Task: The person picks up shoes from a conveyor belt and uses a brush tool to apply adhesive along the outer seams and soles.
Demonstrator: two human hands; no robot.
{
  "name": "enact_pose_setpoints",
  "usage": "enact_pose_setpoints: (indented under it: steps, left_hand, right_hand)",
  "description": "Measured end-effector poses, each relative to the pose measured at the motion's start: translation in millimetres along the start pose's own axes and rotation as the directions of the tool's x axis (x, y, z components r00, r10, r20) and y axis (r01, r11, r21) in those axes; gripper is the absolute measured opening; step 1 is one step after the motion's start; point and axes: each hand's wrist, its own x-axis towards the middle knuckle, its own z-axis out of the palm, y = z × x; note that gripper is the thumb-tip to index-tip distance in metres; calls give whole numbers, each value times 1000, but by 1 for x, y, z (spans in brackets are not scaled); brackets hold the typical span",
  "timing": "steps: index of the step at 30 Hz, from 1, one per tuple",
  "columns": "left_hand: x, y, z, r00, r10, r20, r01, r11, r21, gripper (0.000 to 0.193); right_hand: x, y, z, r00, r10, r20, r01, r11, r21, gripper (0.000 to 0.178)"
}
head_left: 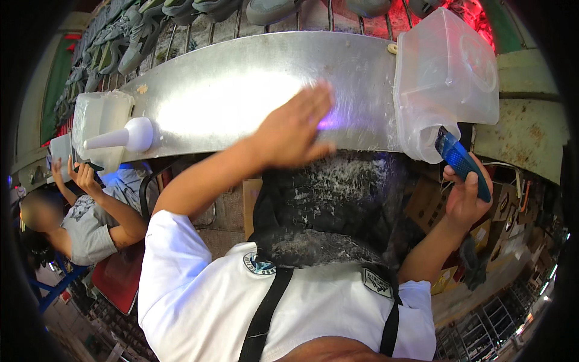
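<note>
My left hand [298, 127] passes over the bright metal tabletop [211, 66], fingers stretched out and a little blurred, holding nothing. In my right hand [467, 196] is what looks like a blue shoe sole [461, 160], slim, curved and dotted with texture. Its dark tip is at the round mouth of a large translucent plastic jug [446, 72], which stands at the table's right end. Whether the tip touches the rim I cannot tell. A black apron [325, 217] with whitish smears hangs at my front, below the table's near edge.
A white narrow-necked bottle [136, 134] leans beside a translucent container [96, 114] at the table's left end. Grey shoes [142, 42] line a barred rack beyond the table. A co-worker [90, 223] sits at far left; cardboard boxes [428, 199] are below right.
</note>
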Motion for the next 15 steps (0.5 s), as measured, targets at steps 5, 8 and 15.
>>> enact_pose_setpoints:
  steps: [5,8,15]
  left_hand:
    - [6,-29,-18,997,-75,-31,80,974,211,80]
    - [5,-7,-5,995,-93,-25,96,980,173,80]
    - [24,-11,-5,982,-102,-160,128,979,159,69]
  right_hand:
    - [1,-5,-2,1000,2,2,-2,1000,-14,45]
    - [4,-1,0,1000,-2,-23,1,999,-39,45]
    - [-2,1,1,1000,6,-17,-7,998,-60,46]
